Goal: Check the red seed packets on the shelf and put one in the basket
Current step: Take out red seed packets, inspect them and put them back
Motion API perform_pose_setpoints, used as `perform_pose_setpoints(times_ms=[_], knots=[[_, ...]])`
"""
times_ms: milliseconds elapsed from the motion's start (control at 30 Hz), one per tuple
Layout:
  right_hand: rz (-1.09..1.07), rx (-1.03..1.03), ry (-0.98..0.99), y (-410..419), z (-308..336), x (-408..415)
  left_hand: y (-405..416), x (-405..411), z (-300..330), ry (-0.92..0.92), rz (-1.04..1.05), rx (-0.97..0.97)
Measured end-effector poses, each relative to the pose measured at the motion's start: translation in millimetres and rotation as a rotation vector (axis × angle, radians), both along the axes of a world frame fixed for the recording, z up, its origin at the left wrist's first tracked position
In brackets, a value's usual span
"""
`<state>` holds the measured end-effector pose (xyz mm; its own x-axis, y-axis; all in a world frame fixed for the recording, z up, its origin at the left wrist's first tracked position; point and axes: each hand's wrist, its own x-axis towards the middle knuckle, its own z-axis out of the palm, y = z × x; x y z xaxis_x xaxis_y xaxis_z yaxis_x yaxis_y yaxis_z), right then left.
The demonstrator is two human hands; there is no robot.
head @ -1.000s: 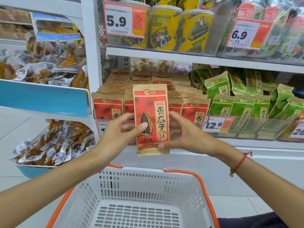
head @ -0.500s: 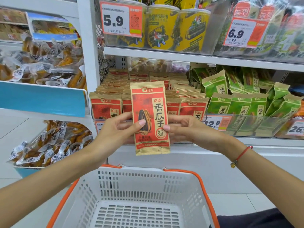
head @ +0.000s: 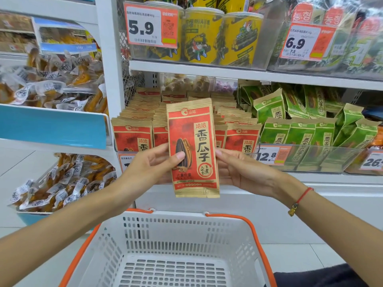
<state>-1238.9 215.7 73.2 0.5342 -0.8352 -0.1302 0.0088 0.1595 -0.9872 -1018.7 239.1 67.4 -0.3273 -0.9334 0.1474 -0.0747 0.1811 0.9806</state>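
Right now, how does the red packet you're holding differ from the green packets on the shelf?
The held red packet is red and tan; the green packets are green. The red packet is upright in front of the shelf, pinched by the left hand and right hand; the green packets sit untouched behind a clear rail, some leaning. Both show a seed picture and similar lettering.

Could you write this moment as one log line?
step: checking | packet: upright, in both hands | left hand | right hand | basket: below, empty
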Motion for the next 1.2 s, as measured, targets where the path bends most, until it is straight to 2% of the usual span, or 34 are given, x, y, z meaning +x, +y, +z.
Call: perform_pose_setpoints(times_ms=[167, 300, 367, 467, 600, 667, 833, 900, 967, 1100, 1200], knots=[[-0.007, -0.042, 0.021, 11, 1, 25, -1, -1, -1, 0.063, 0.208, -0.074], [-0.173, -0.367, 0.215, 19, 7, 34, -2, 1, 0, -0.110, 0.501, -0.263], [-0.274, -0.509, 0.266, 21, 8, 38, 0, -1, 2, -0.103, 0.450, -0.291], [-0.316, -0.664, 0.267, 22, 5, 42, 6, -10, 7, -0.009, 0.257, -0.256], [-0.265, -0.663, 0.307, 26, 6, 42, 2, -14, 12, 0.051, 0.061, 0.023], [-0.270, -0.649, 0.329, 27, 6, 42, -1, -14, 8, 0.038, 0.013, 0.099], [-0.453, -0.668, 0.432, 25, -1, 46, 0, -12, 2, -0.068, -0.001, 0.113], [-0.509, -0.656, 0.486, 23, 3, 46, -1, -11, 5, -0.032, 0.003, 0.094], [-0.529, -0.644, 0.556, 22, 6, 43, -2, -9, 7, 0.012, 0.008, 0.073], [-0.498, -0.726, 0.732, 19, 0, 40, 2, -10, 6, -0.043, 0.012, -0.012], [-0.540, -0.762, 0.785, 19, 2, 39, 0, -8, 4, -0.063, 0.011, -0.005]])
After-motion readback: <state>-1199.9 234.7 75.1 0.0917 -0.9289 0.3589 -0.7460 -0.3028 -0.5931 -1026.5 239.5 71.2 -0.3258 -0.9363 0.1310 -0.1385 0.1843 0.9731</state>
